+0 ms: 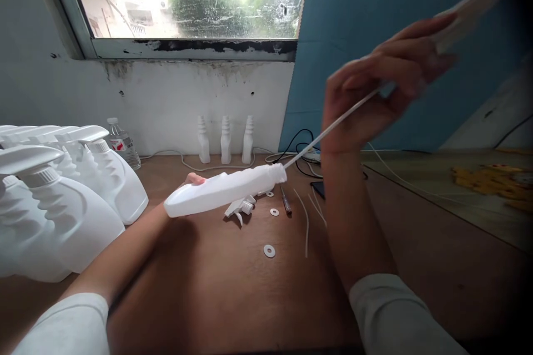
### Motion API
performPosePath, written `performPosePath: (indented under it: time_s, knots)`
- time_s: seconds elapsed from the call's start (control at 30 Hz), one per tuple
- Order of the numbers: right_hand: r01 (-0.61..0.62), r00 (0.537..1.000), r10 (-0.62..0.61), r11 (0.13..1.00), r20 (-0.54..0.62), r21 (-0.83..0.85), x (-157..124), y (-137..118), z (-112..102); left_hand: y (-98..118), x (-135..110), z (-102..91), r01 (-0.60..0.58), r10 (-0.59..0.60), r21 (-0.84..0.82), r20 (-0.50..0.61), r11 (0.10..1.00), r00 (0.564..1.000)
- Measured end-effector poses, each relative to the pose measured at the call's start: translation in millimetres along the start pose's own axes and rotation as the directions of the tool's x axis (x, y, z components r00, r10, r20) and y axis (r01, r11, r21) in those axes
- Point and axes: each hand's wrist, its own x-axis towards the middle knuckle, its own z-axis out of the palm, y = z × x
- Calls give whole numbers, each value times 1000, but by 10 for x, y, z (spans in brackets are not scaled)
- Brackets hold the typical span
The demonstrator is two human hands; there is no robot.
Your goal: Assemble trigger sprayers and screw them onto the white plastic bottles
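Bottle [225,191] at centre of frame: lying tilted in the air above the table [233,288], pointing its mouth to the right. Gripping the body with left hand [195,178], showing little more than the thumb. Gripping a blurred white part [470,11], apparently a spray head, with right hand [383,77] at upper right. Running a tube [328,128] diagonally from right hand down to the mouth; not revealing any depth of entry.

Judging progress as partway: presenting the tube at the mouth, but leaving the white part well apart and not yet seated. Counting the topped bottles [83,216] at left as apparently complete.

Seeing a loose trigger [239,208], washers [269,251] and a screwdriver [286,201] below and right of the bottle, with loose tubes [307,222] farther right. Seeing three slim bottles [225,141] standing near the wall [166,94], and a water bottle [125,144] behind the topped bottles. Finding the space between the hands unobstructed; probably hampering any set-down directly below with the trigger.
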Motion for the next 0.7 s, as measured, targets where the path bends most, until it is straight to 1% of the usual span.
performPosePath:
  time_s: [0.03,0.07,0.1,0.13,0.17,0.2,0.23,0.27,0.3,0.33,0.37,0.4,0.43,0.47,0.5,0.53,0.57,0.6,0.7]
  knots:
    - [38,996,-51,987,-77,-154,37,-85,112,-20,-40,-103,113,-109,-45,81,993,991]
    - [-13,986,-57,913,-160,-407,68,-171,220,-38,-70,-218,197,-185,-78,138,977,973]
    - [-98,976,-60,743,-210,-663,91,-253,317,-54,-87,-338,244,-226,-101,167,964,960]
    - [-159,969,-77,525,-233,-836,108,-327,399,-71,-90,-455,232,-215,-119,141,965,966]
    - [-190,968,-92,330,-232,-925,119,-390,460,-90,-78,-563,190,-179,-136,90,972,980]
    - [-183,973,-105,195,-206,-963,126,-441,499,-112,-52,-653,126,-127,-153,2,980,992]
    - [-152,979,-116,135,-168,-979,132,-480,518,-139,-11,-721,43,-65,-142,-152,989,986]
    - [-113,984,-124,127,-129,-985,138,-507,519,-171,44,-766,-31,-4,-96,-343,995,939]
    - [-78,987,-126,144,-96,-987,145,-525,507,-207,112,-788,-80,54,-24,-535,997,843]
    - [-53,990,-123,167,-74,-985,154,-535,485,-247,194,-793,-84,100,57,-693,995,714]
    - [-38,991,-118,188,-61,-981,164,-537,460,-287,286,-786,-51,127,121,-795,991,593]
    - [-29,993,-110,205,-52,-978,173,-536,436,-326,387,-774,-8,143,160,-857,987,495]
    - [-31,993,-101,216,-54,-976,181,-532,416,-363,493,-760,35,154,186,-894,982,421]
    - [-32,994,-98,226,-55,-974,188,-528,402,-396,600,-748,75,162,203,-914,976,373]
    - [-33,993,-99,230,-57,-973,193,-526,396,-426,705,-739,119,174,224,-927,967,332]
    - [-34,993,-106,227,-59,-973,196,-526,398,-451,805,-733,162,187,245,-933,956,307]
    - [-34,992,-113,215,-59,-976,197,-528,406,-474,899,-728,202,199,265,-934,943,298]
    - [-38,991,-120,194,-62,-980,195,-532,420,-496,986,-722,237,207,284,-930,929,304]
    - [-53,989,-131,94,-65,-994,181,-544,479,-564,1193,-692,330,205,329,-911,885,358]
